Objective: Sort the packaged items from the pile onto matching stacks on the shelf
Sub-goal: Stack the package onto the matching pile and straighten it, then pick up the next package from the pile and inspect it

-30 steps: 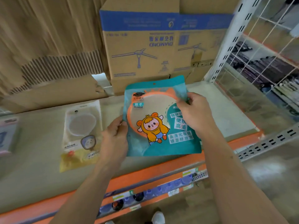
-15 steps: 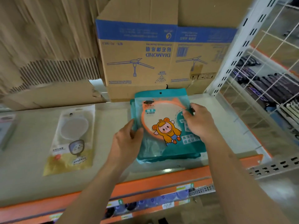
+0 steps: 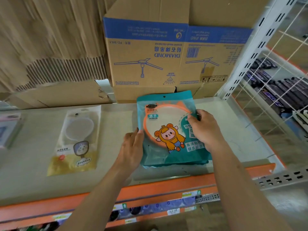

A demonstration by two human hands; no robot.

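Fingers (image 3: pixel 194 118) of the right hand (image 3: pixel 204 130) are curled together and clamped on the right edge of the teal mirror packet (image 3: pixel 164 117), with the back of the hand covering part of the print. On the other side the left hand (image 3: pixel 132 147) lies flat on the shelf (image 3: pixel 33 174), its fingers straight and close together, the tips touching the packet's left edge near the middle.

The teal mirror packet lies face up on a stack (image 3: pixel 175 163) of like teal packets, whose near edges show just under it. Its long axis runs from near to far: the hang hole end points far, toward the cardboard box (image 3: pixel 150 64), and the bottom end points near, toward the orange rail (image 3: pixel 166 185) at the shelf front. The word MIRROR and the cartoon figure read upright from the near side. The stack sits on the right part of the shelf, its far end just beside the box.

To the left, well apart, a clear and yellow packet (image 3: pixel 75 142) holding a hand mirror lies flat, also lengthwise near to far. A grey packet (image 3: pixel 9 129) shows at the far left edge, blurred. A white wire mesh panel (image 3: pixel 275 104) closes off the shelf on the right.
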